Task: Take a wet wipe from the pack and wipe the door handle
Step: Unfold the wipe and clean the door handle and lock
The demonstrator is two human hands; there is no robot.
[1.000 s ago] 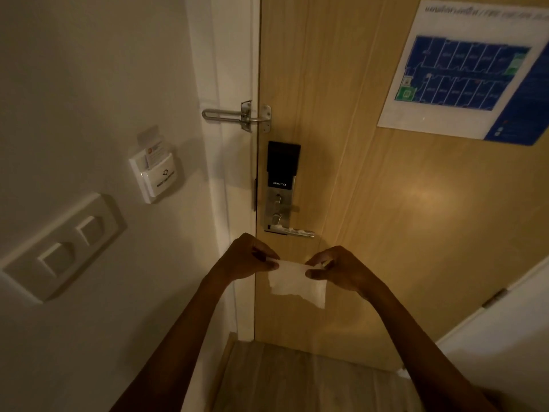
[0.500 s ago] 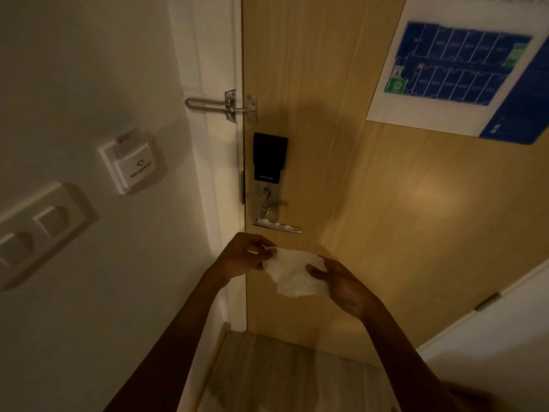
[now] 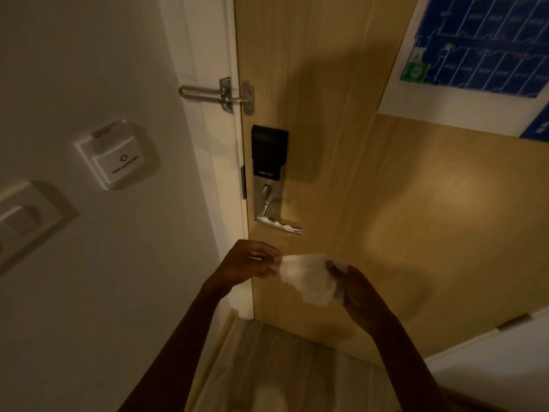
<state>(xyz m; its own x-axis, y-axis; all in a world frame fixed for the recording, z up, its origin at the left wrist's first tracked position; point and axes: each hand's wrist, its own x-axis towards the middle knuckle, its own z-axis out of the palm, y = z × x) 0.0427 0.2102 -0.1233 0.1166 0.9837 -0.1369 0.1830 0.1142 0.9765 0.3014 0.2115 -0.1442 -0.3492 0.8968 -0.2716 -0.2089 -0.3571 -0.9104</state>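
A white wet wipe [image 3: 309,278] hangs crumpled between my two hands, just below the door handle. My left hand [image 3: 249,263] pinches its left corner. My right hand [image 3: 353,286] grips its right side, with the wipe bunched over the fingers. The silver lever handle [image 3: 279,226] sticks out to the right from a metal lock plate with a black card reader [image 3: 269,151] on the wooden door [image 3: 386,218]. Both hands are a short way below the handle and apart from it. No wipe pack is in view.
A swing-bar door guard [image 3: 219,95] bridges frame and door above the lock. On the left wall sit a key-card holder [image 3: 114,154] and a switch plate [image 3: 23,221]. An evacuation map [image 3: 481,52] hangs on the door, top right. A white panel [image 3: 490,367] stands at the lower right.
The wipe went from a flat stretched sheet to a bunched one gathered toward my right hand. The view has moved closer to the door and the lock.
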